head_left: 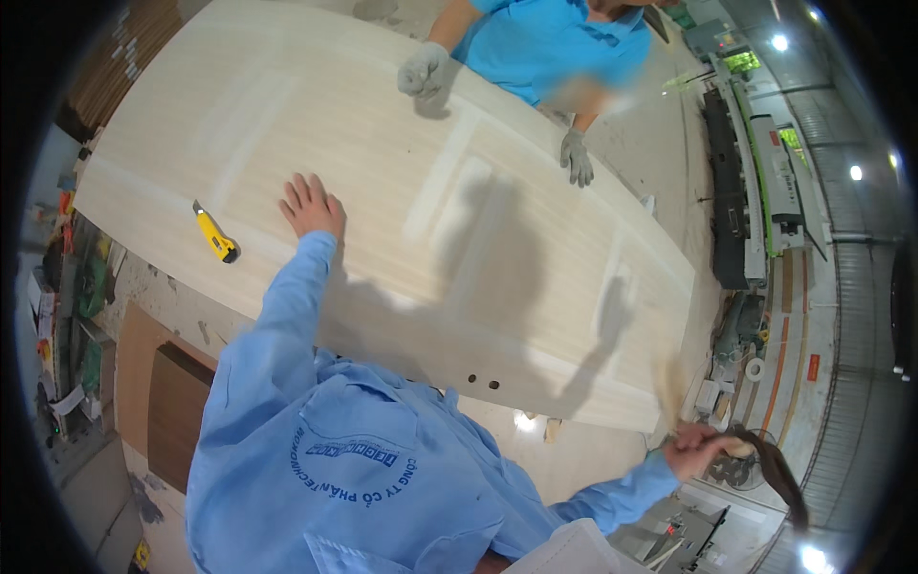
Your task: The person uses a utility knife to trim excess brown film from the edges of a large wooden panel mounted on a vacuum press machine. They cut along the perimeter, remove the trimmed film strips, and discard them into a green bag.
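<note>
My left hand [312, 208] lies flat with its fingers spread on a large pale wood panel [363, 124]. Left of it on the panel rests a yellow utility knife [215, 235], blade showing. Beyond the panel's right end, my right hand [692, 451] is closed around a thin, curved strip [784, 481], dark brown on one side of the hand. A pale, motion-blurred length sticks up on the hand's other side. Its exact kind does not show clearly. Two small dark holes [483, 382] mark the panel near its close edge.
Across the panel, a person in a blue shirt [516, 48] has one gloved hand [423, 72] and another gloved hand [577, 158] at its far edge. A long machine [765, 182] stands at the right. Brown boards [177, 416] lean at lower left; cluttered shelves [72, 316] line the left.
</note>
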`<state>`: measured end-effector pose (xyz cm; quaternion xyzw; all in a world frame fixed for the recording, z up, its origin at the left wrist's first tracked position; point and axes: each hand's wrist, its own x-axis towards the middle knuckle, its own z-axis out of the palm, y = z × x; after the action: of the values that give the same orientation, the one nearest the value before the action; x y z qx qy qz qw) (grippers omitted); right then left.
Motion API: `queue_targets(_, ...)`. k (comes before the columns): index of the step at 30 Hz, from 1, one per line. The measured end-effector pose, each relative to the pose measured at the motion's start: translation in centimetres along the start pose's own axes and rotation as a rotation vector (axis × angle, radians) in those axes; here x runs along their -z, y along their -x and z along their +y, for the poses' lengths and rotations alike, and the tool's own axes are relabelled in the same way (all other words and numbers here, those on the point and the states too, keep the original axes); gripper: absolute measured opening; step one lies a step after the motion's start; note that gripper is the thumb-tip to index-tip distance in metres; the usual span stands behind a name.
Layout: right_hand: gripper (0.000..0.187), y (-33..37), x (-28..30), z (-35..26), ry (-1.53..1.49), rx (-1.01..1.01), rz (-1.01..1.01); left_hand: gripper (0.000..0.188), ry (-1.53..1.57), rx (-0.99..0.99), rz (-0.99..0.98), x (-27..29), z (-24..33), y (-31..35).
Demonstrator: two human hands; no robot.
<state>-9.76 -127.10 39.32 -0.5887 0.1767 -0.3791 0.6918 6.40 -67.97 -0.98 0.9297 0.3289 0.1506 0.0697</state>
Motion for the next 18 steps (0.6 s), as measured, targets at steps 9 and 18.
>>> queue_targets(9, 0.034, 17.2, -10.9, 24.2, 0.829, -0.607, -0.714, 0.047, 1.457, -0.359, -0.997, 11.7, 6.3, 17.2)
queue_targets(18, 0.044, 24.8, -17.6, 24.8, 0.433, -0.361, -1.590, 0.035, 1.833, 0.343, -0.804, 13.9, 0.0, 13.8)
